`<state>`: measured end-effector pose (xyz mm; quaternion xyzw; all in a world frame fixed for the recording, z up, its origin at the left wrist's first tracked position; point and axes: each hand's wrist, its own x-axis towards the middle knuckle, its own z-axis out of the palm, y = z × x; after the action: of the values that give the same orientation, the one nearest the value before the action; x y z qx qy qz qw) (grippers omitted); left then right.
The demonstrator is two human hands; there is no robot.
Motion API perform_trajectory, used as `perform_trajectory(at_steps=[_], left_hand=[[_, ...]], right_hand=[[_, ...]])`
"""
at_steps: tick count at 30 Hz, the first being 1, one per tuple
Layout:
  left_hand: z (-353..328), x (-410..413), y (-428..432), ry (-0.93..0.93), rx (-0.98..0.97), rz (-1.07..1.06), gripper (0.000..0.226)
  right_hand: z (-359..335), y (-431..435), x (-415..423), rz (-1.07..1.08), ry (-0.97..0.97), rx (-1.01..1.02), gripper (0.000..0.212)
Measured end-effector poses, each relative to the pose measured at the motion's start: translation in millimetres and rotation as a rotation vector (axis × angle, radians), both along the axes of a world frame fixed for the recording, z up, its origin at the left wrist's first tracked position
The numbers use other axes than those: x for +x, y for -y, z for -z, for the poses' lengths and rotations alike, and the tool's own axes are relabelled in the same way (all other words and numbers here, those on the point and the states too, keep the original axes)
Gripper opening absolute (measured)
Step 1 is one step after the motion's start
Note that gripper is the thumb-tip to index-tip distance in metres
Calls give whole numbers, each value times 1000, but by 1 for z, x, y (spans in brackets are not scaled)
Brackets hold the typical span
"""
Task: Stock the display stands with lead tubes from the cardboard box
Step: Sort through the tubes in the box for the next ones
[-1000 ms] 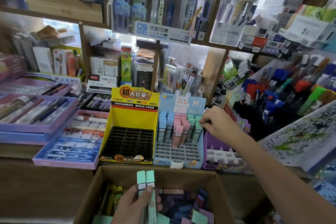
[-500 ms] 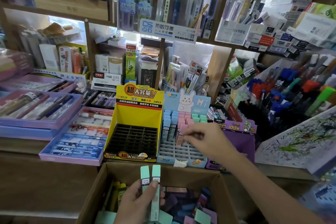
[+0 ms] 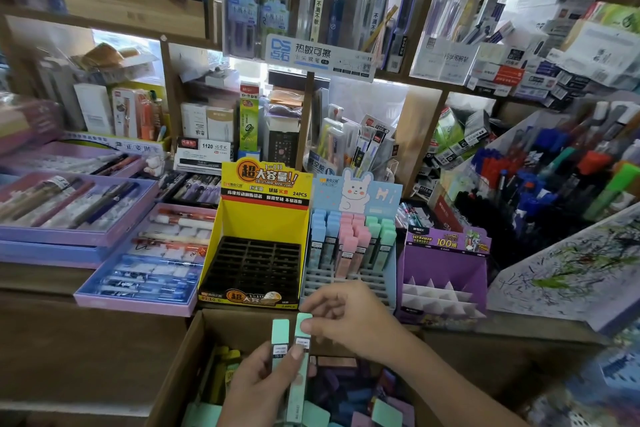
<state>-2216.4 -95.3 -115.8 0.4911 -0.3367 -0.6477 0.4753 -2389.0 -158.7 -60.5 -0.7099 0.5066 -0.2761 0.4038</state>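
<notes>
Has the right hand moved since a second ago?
Yes. The right hand has left the blue rabbit stand and come toward the camera; it now pinches a mint tube in the left hand.

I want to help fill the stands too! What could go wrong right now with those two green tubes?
1. The right hand pinches one green tube while the left hand holds both. Pulling could make the second tube slip into the cardboard box.
2. The pink tubes in the blue stand lean, so a bump might tip them.
3. The tube might go into the empty yellow stand by mistake.
</notes>
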Motion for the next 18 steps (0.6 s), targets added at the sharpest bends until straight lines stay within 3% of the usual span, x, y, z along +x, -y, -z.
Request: perform_trajectory(at_steps=[5, 8, 13, 18], left_hand=[[2, -2, 3, 8, 74, -70, 17], [4, 1, 7, -8, 121, -65, 27], [7, 2, 7, -44, 131, -35, 24], [9, 2, 7, 39, 79, -31, 23]], right_hand=[[-16, 2, -15, 35, 56, 0, 18], [-35, 6, -34, 111, 72, -65, 17], [-65, 17, -70, 248, 62, -191, 15], [-73, 39, -97, 356, -111, -327, 13]])
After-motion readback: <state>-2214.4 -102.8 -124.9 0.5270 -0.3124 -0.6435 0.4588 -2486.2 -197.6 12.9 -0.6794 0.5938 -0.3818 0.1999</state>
